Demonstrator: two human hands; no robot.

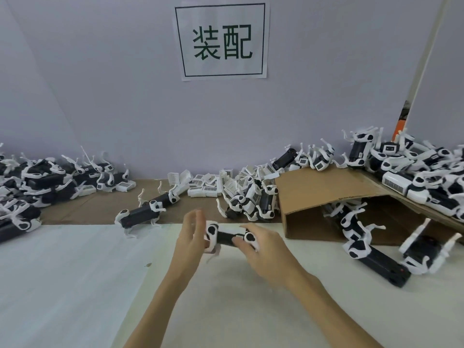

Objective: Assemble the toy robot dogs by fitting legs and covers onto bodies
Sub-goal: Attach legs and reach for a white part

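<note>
A person's two bare hands meet over a white table [75, 285], seen from above and behind. Between them is a toy robot dog [229, 236] with a black body and white, black-spotted leg joints, held just above the table's middle. The left hand [190, 237] cups its left end, fingers mostly straight and blurred, so how firmly it holds is hard to tell. The right hand [261, 249] grips the right end, fingers curled around the body. Behind, along a pale wall, lie heaps of dogs: a left pile [37, 182], loose white covers [208, 184] in the centre, and a right pile [414, 167] spilling over a tipped cardboard box [326, 194]. A paper sign [222, 41] with two Chinese characters hangs on the wall.
</note>
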